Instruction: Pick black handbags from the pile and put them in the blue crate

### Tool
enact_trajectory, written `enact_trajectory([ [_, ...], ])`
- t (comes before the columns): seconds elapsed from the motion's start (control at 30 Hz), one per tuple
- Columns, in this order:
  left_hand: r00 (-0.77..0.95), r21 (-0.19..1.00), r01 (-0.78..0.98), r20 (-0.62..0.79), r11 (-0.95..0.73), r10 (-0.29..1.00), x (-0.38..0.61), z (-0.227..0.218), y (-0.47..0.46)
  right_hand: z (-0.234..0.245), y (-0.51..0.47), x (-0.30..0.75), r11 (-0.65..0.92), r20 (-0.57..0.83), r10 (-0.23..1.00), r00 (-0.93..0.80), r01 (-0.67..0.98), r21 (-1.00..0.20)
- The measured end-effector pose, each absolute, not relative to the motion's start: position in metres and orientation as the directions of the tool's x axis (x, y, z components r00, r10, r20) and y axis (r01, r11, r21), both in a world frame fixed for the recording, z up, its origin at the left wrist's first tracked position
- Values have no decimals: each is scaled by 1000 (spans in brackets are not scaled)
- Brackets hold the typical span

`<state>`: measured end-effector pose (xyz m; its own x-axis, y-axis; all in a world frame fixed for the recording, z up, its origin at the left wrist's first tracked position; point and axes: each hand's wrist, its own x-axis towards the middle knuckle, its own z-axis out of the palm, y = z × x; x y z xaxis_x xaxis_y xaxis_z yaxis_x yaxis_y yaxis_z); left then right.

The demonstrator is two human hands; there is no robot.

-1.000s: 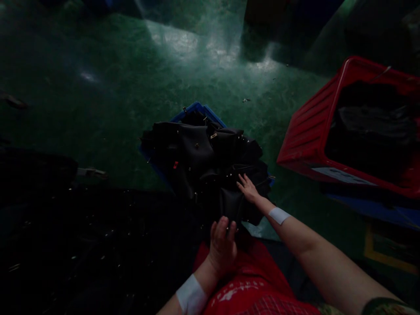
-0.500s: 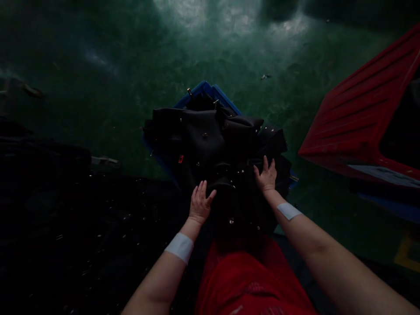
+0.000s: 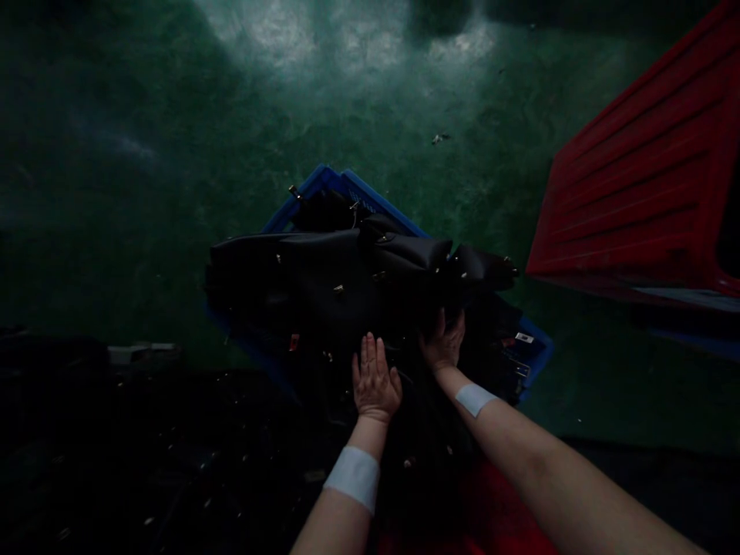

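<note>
Both hands are down on the heap of black leather bag pieces (image 3: 347, 285) piled in front of the person. Left hand (image 3: 375, 381) lies flat and open, fingers straight and close together, palm pressed on the near side of the heap; it grips nothing. Right hand (image 3: 444, 343), just to its right, has its fingers curled up into the underside of a dark fold, so it seems to have hold of that piece, though the gloom hides the fingertips. Each wrist wears a white band.

Small metal studs and clasps glint across the black pieces, which spill over the rim of a blue crate (image 3: 341, 185) standing on the floor; its far corner and its right corner show past the heap. Farther right, well apart, a red crate (image 3: 636, 193) sits tilted. Green floor (image 3: 173, 154) stretches away beyond, shiny at the far side. More dark material lies near and left.
</note>
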<state>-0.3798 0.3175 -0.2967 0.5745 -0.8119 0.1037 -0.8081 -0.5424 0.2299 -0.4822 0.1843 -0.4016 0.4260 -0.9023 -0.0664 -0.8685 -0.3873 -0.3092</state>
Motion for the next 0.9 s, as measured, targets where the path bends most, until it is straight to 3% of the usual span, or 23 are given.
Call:
enact_trajectory([
  [0.13,535,199,-832,46,-517,-844,-364,-359,296,-427,186,-488,-446,-7,-886,464,-855,-265],
  [0.33,524,302,-813,7,-498,-852,-363,-440,303,-481,189,-486,-498,111,-867,485,-842,-208],
  [0.47,566,341,-787,69,-514,-822,-347,-488,288,-512,172,-466,-473,105,-881,462,-842,-261],
  [0.53,586,368,-756,14,-541,-810,-344,-502,280,-520,164,-463,-461,95,-885,455,-834,-303],
  [0.7,576,406,-699,-168,-588,-800,-367,-488,287,-500,171,-484,-559,205,-829,520,-772,-302],
  [0.9,540,337,-775,-86,-535,-837,-379,-414,305,-403,178,-523,-566,72,-801,594,-714,-411],
])
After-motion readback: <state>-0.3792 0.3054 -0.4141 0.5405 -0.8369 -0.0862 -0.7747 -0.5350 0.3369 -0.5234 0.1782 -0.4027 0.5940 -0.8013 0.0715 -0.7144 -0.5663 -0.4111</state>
